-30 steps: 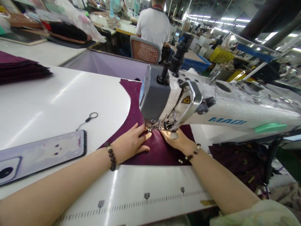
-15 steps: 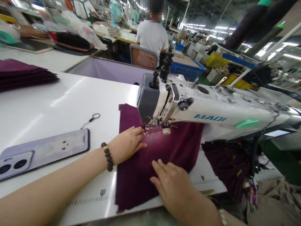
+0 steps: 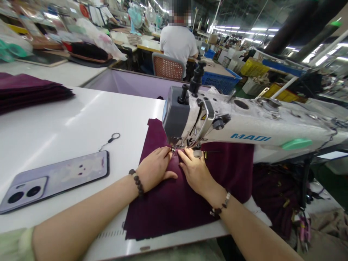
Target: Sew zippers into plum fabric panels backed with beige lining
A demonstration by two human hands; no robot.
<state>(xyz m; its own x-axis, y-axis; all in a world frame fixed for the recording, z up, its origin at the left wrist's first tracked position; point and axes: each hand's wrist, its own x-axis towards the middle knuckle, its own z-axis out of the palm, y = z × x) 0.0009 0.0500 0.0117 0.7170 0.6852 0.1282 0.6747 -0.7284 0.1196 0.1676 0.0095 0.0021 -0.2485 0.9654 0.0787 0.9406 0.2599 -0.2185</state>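
Observation:
A dark purple fabric panel (image 3: 163, 206) lies flat on the white table under the head of a sewing machine (image 3: 187, 116). My left hand (image 3: 154, 166) rests on the panel's left part, fingers stretched toward the presser foot (image 3: 174, 149) and thumb out to the side. Close by on the right, my right hand (image 3: 197, 170) lies on the same panel, palm down, its fingertips reaching the needle area beside a small white roller (image 3: 198, 153). Both hands press on the fabric without grasping it. The machine head hides the fabric behind the needle.
A phone (image 3: 62, 177) with a ring strap (image 3: 115, 136) lies left of my forearm. Stacked purple fabric (image 3: 32, 90) sits at the far left. More dark fabric (image 3: 274, 199) and pink-handled snips (image 3: 305, 230) are at right. A person (image 3: 178, 43) sits ahead, back turned.
My right hand has moved forward and left across the fabric, up to the needle area. The panel has turned slightly, its near edge shifting left. My left hand stays by the presser foot.

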